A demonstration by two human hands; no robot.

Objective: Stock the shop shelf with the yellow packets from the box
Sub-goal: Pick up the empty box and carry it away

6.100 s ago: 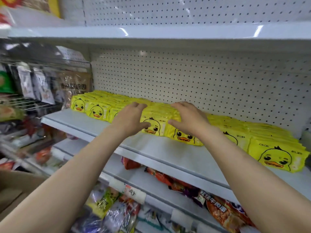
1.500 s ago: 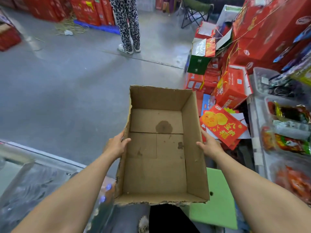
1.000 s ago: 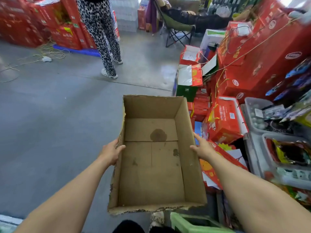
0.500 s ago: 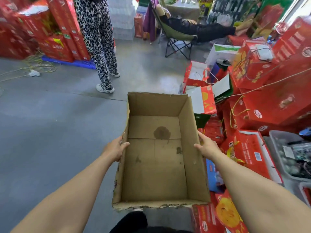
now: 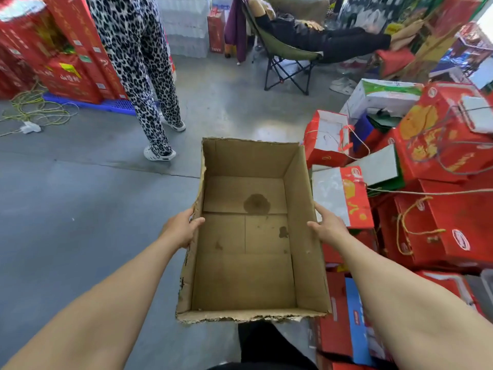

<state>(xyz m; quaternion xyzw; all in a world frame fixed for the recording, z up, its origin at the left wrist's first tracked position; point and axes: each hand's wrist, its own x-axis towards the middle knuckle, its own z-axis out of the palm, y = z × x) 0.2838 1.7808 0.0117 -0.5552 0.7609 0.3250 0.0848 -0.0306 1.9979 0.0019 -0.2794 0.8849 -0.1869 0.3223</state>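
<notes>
I hold an open brown cardboard box (image 5: 248,279) out in front of me above the grey floor. Nothing lies inside it; its bottom shows a dark stain. My left hand (image 5: 181,228) grips the box's left wall, thumb over the rim. My right hand (image 5: 326,227) grips the right wall the same way. No yellow packets and no shelf are in view.
A person in leopard-print trousers (image 5: 144,76) stands ahead on the left. Red gift cartons (image 5: 440,182) pile up along the right. Red boxes (image 5: 61,54) stack on a blue pallet at far left. A folding chair (image 5: 285,57) with someone lying in it is at the back.
Earlier both hands pressed yellow packets on the shelf. Since then I turned away and carry the box, empty, across the floor; the view has drifted toward the standing person and the chair.
</notes>
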